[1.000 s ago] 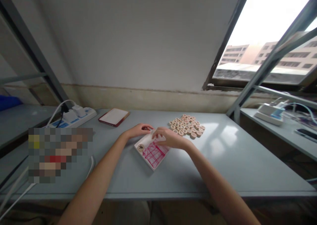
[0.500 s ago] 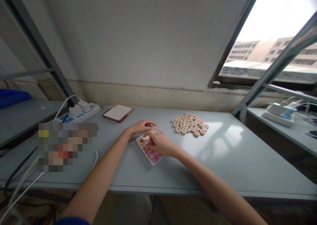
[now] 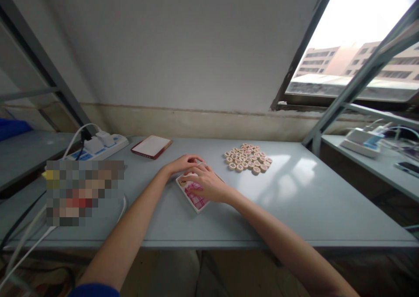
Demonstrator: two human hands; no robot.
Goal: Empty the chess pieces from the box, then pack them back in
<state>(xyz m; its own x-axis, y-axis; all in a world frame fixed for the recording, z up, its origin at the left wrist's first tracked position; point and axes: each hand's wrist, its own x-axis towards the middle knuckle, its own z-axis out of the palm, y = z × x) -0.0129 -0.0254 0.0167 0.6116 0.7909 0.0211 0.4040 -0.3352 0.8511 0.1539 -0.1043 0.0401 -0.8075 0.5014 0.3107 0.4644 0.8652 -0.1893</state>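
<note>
Two hands: both ours, both resting on the white tray (image 3: 195, 201), which we take as the landmark for every place below.
Left hand (image 3: 182, 163): lies at the tray's far edge, fingers curled down over its rim; we cannot tell whether it grips the rim or only steadies it.
Right hand (image 3: 207, 184): lies flat over the tray's middle and far part, fingers bent and pressing on the folded sheet (image 3: 193, 194); not a closed fist, more a pressing hold.
Folded sheet: white plastic with a red grid, inside the tray, mostly under our right hand; only its near part shows.
Change: a second ago the sheet's pale corner stood lifted between our fingers and a single round piece showed at the tray's left corner; now the sheet lies lower and our right hand covers most of it, with that corner barely visible.
Reading: we judge that the sheet is being pressed flat into the tray, and the work looks close to settled.
Wooden pieces (image 3: 248, 158): a cluster of round discs, right of the tray and further back, apart from both hands.
Red-edged lid (image 3: 151, 146): left of the tray and further back, lying flat.
Power strip (image 3: 98, 147): well to the tray's left, with plugs in it.
Table (image 3: 294, 209): grey, bearing all of the above.
</note>
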